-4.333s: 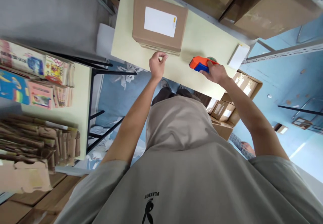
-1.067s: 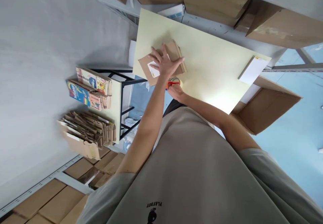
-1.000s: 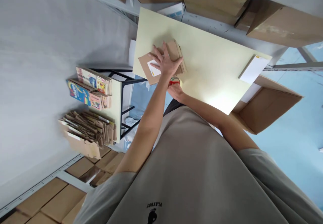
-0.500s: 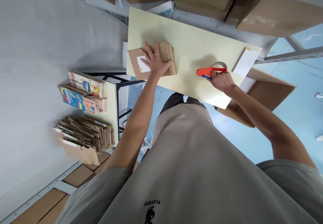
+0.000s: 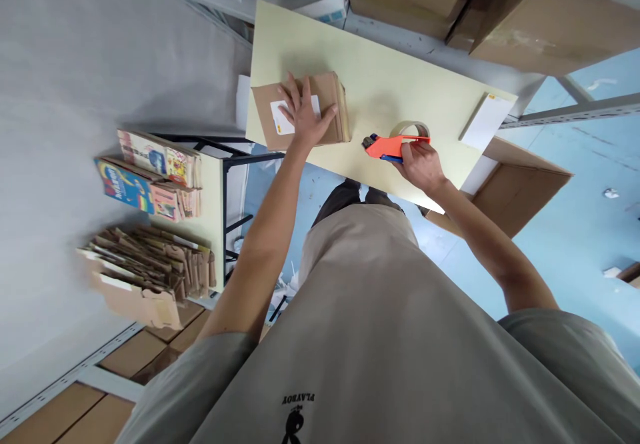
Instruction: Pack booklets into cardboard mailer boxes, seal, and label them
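A flat brown cardboard box (image 5: 327,101) with a white label lies at the left end of a pale yellow table (image 5: 400,84). My left hand (image 5: 303,116) rests flat on the box's top, fingers spread over the label. My right hand (image 5: 419,164) grips the handle of an orange tape dispenser (image 5: 393,145) with a roll of tape, just above the table's near edge, to the right of the box and apart from it.
A white pad of labels (image 5: 483,121) lies at the table's right end. An open carton (image 5: 520,184) stands on the blue floor below it. Large cartons (image 5: 540,17) line the shelf behind. A side table (image 5: 213,191) at left carries picture books (image 5: 145,174) and folded cardboard (image 5: 150,277).
My right hand carried the tape dispenser from the box's near edge out to the right, then came back a little leftward. My left hand stayed pressed on the box, which now lies flatter.
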`<state>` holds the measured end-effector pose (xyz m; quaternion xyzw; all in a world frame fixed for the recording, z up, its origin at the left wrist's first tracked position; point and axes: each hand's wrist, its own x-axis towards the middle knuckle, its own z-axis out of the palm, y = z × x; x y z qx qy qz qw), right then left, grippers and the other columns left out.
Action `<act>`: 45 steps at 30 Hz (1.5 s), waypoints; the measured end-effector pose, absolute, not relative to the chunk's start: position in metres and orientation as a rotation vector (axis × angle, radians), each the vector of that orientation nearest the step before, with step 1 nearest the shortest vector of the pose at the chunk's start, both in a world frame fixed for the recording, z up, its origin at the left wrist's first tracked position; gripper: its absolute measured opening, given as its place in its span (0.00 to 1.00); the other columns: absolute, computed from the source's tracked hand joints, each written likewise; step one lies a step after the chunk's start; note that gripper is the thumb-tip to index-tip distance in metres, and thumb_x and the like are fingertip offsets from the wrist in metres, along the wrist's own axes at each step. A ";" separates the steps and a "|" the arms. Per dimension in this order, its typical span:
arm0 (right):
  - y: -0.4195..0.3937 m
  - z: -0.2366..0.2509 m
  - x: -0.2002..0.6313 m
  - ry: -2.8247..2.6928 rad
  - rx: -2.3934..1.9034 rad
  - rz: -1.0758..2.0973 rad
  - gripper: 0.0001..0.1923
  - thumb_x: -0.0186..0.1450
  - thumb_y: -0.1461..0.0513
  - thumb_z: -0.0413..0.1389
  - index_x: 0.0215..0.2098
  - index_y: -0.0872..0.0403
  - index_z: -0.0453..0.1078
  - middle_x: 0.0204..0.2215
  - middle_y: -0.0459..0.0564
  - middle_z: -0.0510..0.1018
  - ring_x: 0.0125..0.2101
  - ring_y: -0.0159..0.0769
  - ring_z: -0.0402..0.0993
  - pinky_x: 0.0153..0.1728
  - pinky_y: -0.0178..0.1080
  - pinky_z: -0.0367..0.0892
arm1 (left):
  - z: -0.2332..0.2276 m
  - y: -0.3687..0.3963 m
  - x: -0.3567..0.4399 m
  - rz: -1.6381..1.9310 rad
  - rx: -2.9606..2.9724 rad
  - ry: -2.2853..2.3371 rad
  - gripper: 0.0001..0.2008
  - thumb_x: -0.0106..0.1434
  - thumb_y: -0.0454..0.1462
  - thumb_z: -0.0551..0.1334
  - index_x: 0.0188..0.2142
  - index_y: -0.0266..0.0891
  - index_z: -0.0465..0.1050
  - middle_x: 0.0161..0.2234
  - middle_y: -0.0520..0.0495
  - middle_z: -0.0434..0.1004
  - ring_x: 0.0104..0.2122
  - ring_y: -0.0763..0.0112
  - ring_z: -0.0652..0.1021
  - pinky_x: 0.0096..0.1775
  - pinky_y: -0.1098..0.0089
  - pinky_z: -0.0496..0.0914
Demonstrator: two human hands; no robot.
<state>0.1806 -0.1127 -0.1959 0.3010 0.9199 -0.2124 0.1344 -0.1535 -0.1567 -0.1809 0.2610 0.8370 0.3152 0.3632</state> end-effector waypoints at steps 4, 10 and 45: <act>-0.126 -0.186 0.178 2.669 0.866 -0.617 0.46 0.87 0.38 0.29 0.70 0.63 0.72 0.48 0.73 0.86 0.52 0.66 0.83 0.56 0.63 0.79 | -0.181 -0.177 -0.158 1.042 0.591 2.062 0.38 0.63 0.59 0.85 0.68 0.57 0.81 0.80 0.47 0.74 0.91 0.49 0.35 0.89 0.43 0.41; -0.141 -0.172 0.171 2.696 0.851 -0.640 0.44 0.86 0.38 0.31 0.73 0.61 0.70 0.49 0.71 0.85 0.53 0.68 0.83 0.55 0.66 0.80 | -0.163 -0.238 -0.143 1.124 0.561 1.874 0.32 0.74 0.53 0.78 0.72 0.51 0.79 0.74 0.38 0.80 0.87 0.34 0.59 0.83 0.37 0.64; -0.204 -0.130 0.169 2.841 0.889 -0.726 0.44 0.85 0.32 0.40 0.68 0.59 0.73 0.45 0.66 0.90 0.45 0.58 0.88 0.45 0.52 0.83 | -0.103 -0.322 -0.123 1.411 1.268 1.737 0.19 0.76 0.59 0.77 0.43 0.49 0.87 0.43 0.47 0.83 0.41 0.65 0.84 0.42 0.64 0.80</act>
